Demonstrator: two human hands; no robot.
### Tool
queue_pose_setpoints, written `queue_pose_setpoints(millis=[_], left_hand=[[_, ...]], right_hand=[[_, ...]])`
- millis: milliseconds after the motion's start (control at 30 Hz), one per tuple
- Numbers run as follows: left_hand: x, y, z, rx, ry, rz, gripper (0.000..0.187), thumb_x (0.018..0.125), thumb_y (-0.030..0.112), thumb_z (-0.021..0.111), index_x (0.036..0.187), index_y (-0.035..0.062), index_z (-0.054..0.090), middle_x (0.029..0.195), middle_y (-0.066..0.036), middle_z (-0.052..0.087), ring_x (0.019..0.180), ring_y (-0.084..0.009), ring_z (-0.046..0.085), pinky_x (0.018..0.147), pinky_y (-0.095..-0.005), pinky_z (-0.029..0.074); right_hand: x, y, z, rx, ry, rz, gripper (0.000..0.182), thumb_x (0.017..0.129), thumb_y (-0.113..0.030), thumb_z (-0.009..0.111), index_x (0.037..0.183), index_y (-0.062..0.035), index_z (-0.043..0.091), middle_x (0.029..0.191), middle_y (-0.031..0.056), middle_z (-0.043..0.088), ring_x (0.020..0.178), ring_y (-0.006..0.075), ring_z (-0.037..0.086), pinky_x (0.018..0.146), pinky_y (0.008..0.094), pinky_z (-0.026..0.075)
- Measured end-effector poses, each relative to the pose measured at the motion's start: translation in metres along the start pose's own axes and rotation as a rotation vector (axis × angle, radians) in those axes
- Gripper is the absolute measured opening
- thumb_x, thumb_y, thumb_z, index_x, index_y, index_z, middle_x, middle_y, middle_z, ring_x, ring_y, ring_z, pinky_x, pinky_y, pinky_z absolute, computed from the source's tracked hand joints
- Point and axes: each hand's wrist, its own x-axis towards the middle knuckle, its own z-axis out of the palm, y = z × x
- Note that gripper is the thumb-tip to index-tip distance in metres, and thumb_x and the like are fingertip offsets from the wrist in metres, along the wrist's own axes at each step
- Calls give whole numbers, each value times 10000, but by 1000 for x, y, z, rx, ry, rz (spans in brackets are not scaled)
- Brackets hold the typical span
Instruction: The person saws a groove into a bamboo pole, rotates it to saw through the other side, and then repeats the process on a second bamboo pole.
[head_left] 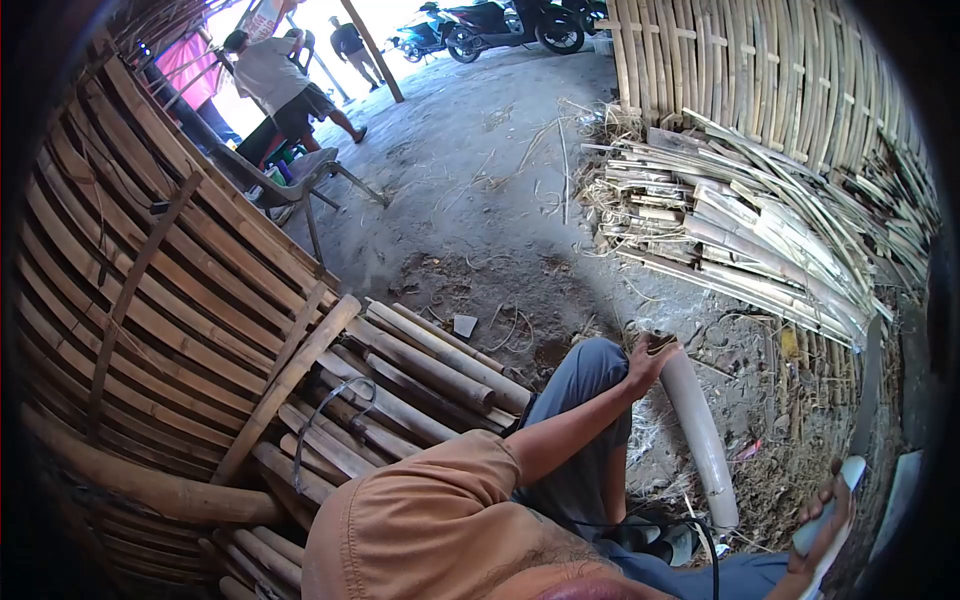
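Observation:
My left hand (645,362) is closed around the upper end of a thick, pale bamboo pole (697,435), beside my raised knee. The pole leans, with its lower end down by my feet. At the lower right, my right hand (825,525) wraps around the light-coloured handle of a large knife (868,395). Its long dark blade points up, away from the bamboo and not touching it. Part of the right hand's grip is hidden by the steep viewing angle.
Split bamboo strips (745,215) lie heaped at the right, below a woven bamboo wall (720,75). Bamboo poles (430,365) are stacked to my left near a slatted bamboo panel (150,270). Farther off are a chair (295,180), two people and motorbikes (510,28).

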Motion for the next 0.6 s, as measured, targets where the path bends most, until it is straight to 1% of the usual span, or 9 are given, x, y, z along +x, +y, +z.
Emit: queue_pose_setpoints(millis=[33, 67, 167, 200, 333, 433, 467, 567, 600], left_hand=[[1, 0, 1, 14, 9, -8, 552, 748, 441, 793, 1086, 45, 609, 1035, -93, 654, 962, -179, 608, 850, -303, 469], [2, -1, 1, 28, 15, -16, 545, 752, 431, 794, 1090, 44, 613, 1037, -95, 654, 964, -178, 607, 851, -303, 469], [10, -16, -5, -1, -59, 5, 528, 768, 390, 797, 1118, 41, 612, 1050, -99, 648, 980, -166, 598, 843, -296, 468], [8, -11, -10, -3, -119, -62, 517, 774, 344, 804, 1147, 46, 606, 1072, -101, 642, 1004, -162, 589, 842, -293, 468], [-13, 22, -19, -54, -233, -88, 574, 753, 321, 819, 1190, 32, 585, 1141, -118, 629, 1042, -177, 577, 869, -303, 468], [-35, 51, -23, 53, -333, 48, 601, 750, 323, 820, 1204, 19, 571, 1162, -127, 625, 1070, -186, 569, 908, -319, 461], [-45, 60, -20, 69, -329, 51, 604, 749, 312, 826, 1206, 20, 558, 1155, -126, 626, 1087, -191, 562, 940, -333, 449], [-62, 56, 4, 46, -245, 161, 592, 747, 280, 838, 1196, 28, 545, 1132, -112, 627, 1079, -176, 561, 926, -321, 451], [-69, 67, 10, 101, -216, 134, 569, 749, 251, 847, 1171, 32, 534, 1097, -87, 623, 1062, -155, 566, 907, -303, 460]], right_hand=[[0, -3, 8, 46, -6, 15, 427, 975, -228, 559, 1322, 15, 499, 738, -33, 428, 574, 33, 428, 480, 198, 371], [0, -5, 18, 102, -2, 38, 411, 995, -230, 519, 1339, -13, 462, 733, -44, 386, 558, 17, 384, 470, 198, 350], [11, -1, 16, 192, -105, 73, 431, 978, -230, 560, 1331, 8, 491, 771, -40, 435, 597, 27, 418, 504, 200, 374], [8, -4, 21, 194, -106, 92, 440, 978, -234, 563, 1338, 6, 483, 775, -41, 431, 594, 24, 415, 497, 200, 370], [6, -4, 22, 213, -186, 120, 475, 985, -239, 557, 1370, 13, 438, 764, -39, 414, 588, 21, 416, 487, 193, 371], [2, -5, 17, 204, -214, 110, 475, 988, -231, 553, 1373, 17, 428, 762, -37, 413, 582, 20, 416, 483, 192, 372], [1, -6, 15, 191, -207, 103, 472, 987, -229, 554, 1370, 18, 431, 760, -37, 411, 579, 20, 414, 480, 192, 372], [-2, -6, 6, 153, -186, 74, 463, 986, -222, 557, 1362, 20, 439, 752, -37, 408, 569, 21, 411, 474, 194, 369], [-1, -5, 0, 137, -175, 62, 460, 986, -220, 559, 1360, 21, 441, 749, -37, 407, 566, 21, 410, 473, 194, 369]])
